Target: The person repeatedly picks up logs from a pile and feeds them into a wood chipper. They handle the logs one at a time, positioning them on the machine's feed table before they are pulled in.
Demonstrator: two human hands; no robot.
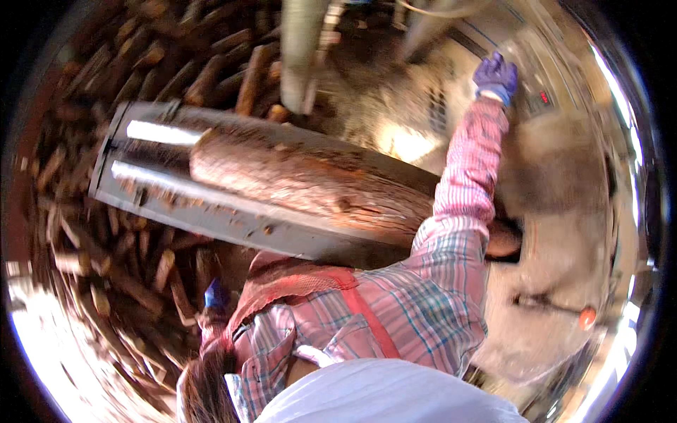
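Observation:
A thick barked log (pixel 303 183) lies lengthwise in a grey metal trough (pixel 282 240) in front of me. Its right part runs under my right arm, and a brown log end (pixel 503 238) shows at a dark opening in the machine beyond the sleeve. My right hand (pixel 496 76), in a purple glove, is stretched far out to the upper right. It is over the machine's worn metal housing, near a small red display (pixel 544 97); its fingers look apart and nothing shows in them. Low at my left side is my left hand (pixel 215 295), in a blue glove, small and blurred, fingers indistinct.
Heaps of cut logs (pixel 127 275) surround the trough on the left and at the back. A pale upright post (pixel 302 56) stands behind it. On the right, a lever with an orange knob (pixel 587 317) sticks out from the machine housing (pixel 550 275).

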